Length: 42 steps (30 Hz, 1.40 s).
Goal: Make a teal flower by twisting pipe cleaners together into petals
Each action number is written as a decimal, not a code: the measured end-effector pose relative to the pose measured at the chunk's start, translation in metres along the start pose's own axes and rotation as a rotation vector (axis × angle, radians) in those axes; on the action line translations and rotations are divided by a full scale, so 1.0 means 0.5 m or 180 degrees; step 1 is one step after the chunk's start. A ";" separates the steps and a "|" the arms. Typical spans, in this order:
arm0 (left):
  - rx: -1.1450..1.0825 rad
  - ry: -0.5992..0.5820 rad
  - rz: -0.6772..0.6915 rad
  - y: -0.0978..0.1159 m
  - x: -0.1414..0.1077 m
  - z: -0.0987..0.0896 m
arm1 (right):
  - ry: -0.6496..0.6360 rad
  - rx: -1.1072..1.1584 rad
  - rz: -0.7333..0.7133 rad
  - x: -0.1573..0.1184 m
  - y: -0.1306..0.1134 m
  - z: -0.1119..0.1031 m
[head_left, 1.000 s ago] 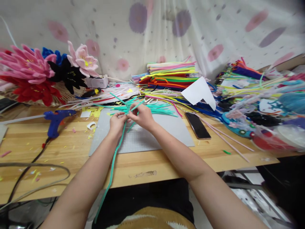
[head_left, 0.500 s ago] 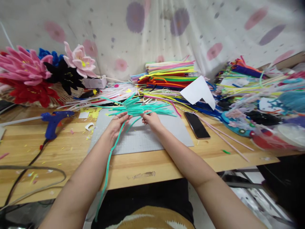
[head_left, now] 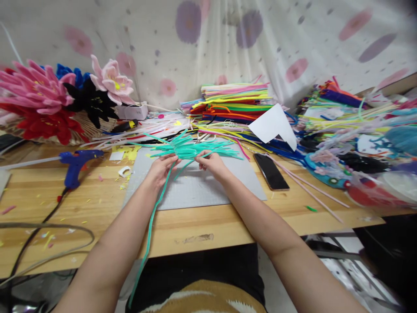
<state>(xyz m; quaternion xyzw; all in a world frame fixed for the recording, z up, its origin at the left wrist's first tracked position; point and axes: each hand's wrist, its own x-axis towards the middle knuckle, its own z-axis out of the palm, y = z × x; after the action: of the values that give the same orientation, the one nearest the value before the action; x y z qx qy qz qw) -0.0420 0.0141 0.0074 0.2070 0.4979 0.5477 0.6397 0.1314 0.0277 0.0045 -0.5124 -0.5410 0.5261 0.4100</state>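
Observation:
A bundle of teal pipe cleaners [head_left: 187, 149] lies across the grey board [head_left: 208, 191], its loose ends fanned out to both sides. My left hand [head_left: 164, 168] pinches the bundle near its tied-looking left part. From that hand a long teal strand [head_left: 152, 221] hangs down over the table edge toward my lap. My right hand [head_left: 208, 163] is closed with thumb and finger together at the bundle's right side, on a thin teal pipe cleaner. A shorter teal end sticks down between both hands. Exactly how the fingertips grip is partly hidden.
Left: a blue glue gun [head_left: 74, 165] with its cord, and fuzzy flowers [head_left: 39, 95]. Behind the board: scissors [head_left: 205, 137] and stacked colourful pipe cleaners [head_left: 234, 104]. Right: a phone [head_left: 271, 171], pink stems [head_left: 309, 187], white paper [head_left: 275, 126] and a heap of craft materials [head_left: 374, 139].
The whole view has shifted slightly. Both hands stay on the teal bundle, with only a small movement of the right fingers.

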 end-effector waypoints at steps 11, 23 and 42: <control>0.0043 0.0274 -0.0020 0.004 -0.003 0.007 | -0.0142 0.0205 -0.0162 -0.024 0.011 -0.004; -0.0531 0.0210 -0.0401 0.026 -0.018 0.018 | -0.0143 0.1002 0.0572 0.000 0.026 0.010; 0.1401 -0.0498 0.0785 0.099 -0.034 0.092 | -0.0637 0.0061 -0.0564 0.033 -0.141 -0.023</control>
<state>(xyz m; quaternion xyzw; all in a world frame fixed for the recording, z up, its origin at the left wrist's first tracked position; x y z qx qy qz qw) -0.0252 0.0269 0.0735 0.4420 0.5252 0.4824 0.5442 0.1320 0.0512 0.0740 -0.4036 -0.6173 0.5414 0.4037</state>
